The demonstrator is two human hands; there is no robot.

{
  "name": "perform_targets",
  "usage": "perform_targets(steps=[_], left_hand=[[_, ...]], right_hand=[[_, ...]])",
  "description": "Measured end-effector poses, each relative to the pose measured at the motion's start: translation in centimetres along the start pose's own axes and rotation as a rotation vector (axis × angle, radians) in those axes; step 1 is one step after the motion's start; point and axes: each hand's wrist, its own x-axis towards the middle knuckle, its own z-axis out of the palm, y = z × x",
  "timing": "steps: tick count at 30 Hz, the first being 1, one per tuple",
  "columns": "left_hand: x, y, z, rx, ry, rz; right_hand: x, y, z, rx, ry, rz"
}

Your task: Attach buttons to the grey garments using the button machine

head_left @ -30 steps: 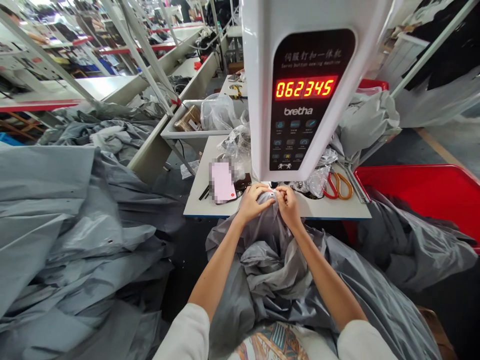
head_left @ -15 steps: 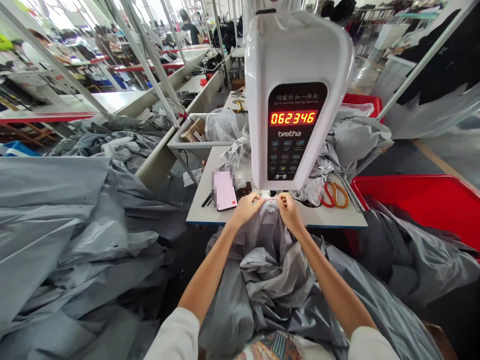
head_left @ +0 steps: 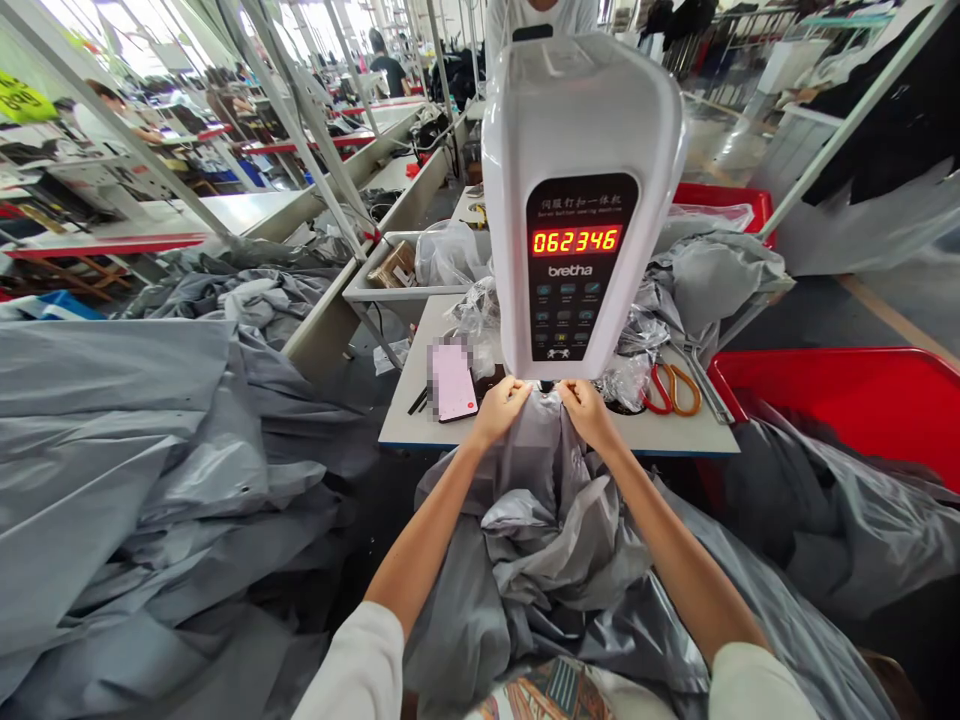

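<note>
A grey, shiny fabric piece point(head_left: 541, 445) stretches between my hands at the front of a white button sewing machine point(head_left: 581, 110). My left hand point(head_left: 501, 408) pinches its upper edge on the left, and my right hand point(head_left: 587, 408) grips the same edge on the right. Between them, the cloth's edge lies under the machine's dark foot point(head_left: 546, 386). The machine head hides what is behind my fingertips. Its lit panel point(head_left: 576, 241) reads 062346. Below, the rest of the cloth hangs in folds over my lap.
On the white table point(head_left: 667, 432) lie a phone point(head_left: 454, 378) at left and scissors with red and orange handles point(head_left: 675, 388) at right. Grey fabric point(head_left: 112, 480) is heaped at far left. A red bin point(head_left: 840, 390) stands at right. Another person point(head_left: 540, 15) is behind the machine.
Both hands have moved slightly forward with the cloth, bringing its edge under the machine's foot. The view has shifted a little, and a person now shows behind the machine.
</note>
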Motion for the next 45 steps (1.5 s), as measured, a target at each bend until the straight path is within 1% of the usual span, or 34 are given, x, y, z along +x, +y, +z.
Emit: perform_targets(steps=[4, 7, 9, 13, 15, 17, 21, 22, 24, 26, 28, 31, 35, 40, 42, 45], left_hand=[[-0.9, 0.2, -0.6, 0.044, -0.078, 0.022], [-2.5, 0.9, -1.2, 0.076, -0.139, 0.044], [-3.8, 1.6, -1.7, 0.093, -0.195, 0.054], [-6.5, 3.9, -2.9, 0.183, -0.342, 0.051], [-7.9, 4.9, -3.5, 0.25, -0.375, 0.1], [-9.3, 5.6, -4.1, 0.315, -0.342, 0.235], [-12.0, 6.3, -5.1, 0.458, -0.225, 0.685], [-12.6, 6.5, -5.2, 0.49, -0.195, 0.779], [-13.5, 6.7, -5.4, 0.537, -0.133, 0.891], [-14.1, 6.9, -5.4, 0.557, -0.089, 0.908], [-14.5, 7.1, -5.2, 0.549, -0.063, 0.886], [-14.9, 7.1, -4.6, 0.525, -0.048, 0.857], [-15.5, 6.8, -4.0, 0.512, -0.026, 0.875], [-16.3, 6.6, -4.2, 0.483, 0.062, 0.871], [-16.4, 6.8, -4.4, 0.525, 0.054, 0.839], [-16.4, 7.3, -4.5, 0.619, 0.004, 0.808]], right_hand=[[-0.7, -0.3, -0.7, 0.045, -0.073, 0.073], [-2.4, -0.8, -1.3, 0.071, -0.161, 0.15], [-3.7, -1.5, -1.9, 0.036, -0.235, 0.178], [-6.3, -3.8, -3.3, -0.074, -0.4, 0.16], [-7.4, -5.2, -4.0, -0.082, -0.435, 0.102], [-8.7, -6.5, -4.7, -0.064, -0.425, 0.014], [-11.1, -8.4, -5.6, 0.012, -0.363, -0.254], [-11.5, -8.7, -5.7, 0.032, -0.347, -0.317], [-12.3, -9.2, -5.7, 0.059, -0.324, -0.396], [-12.7, -9.6, -5.5, 0.066, -0.31, -0.417], [-12.9, -9.9, -5.3, 0.067, -0.298, -0.401], [-13.0, -10.4, -4.9, 0.064, -0.285, -0.384], [-13.4, -10.9, -4.6, 0.037, -0.278, -0.403], [-14.1, -10.9, -4.8, -0.04, -0.228, -0.433], [-14.4, -10.9, -4.8, -0.084, -0.203, -0.465], [-14.7, -10.8, -4.8, -0.142, -0.189, -0.539]])
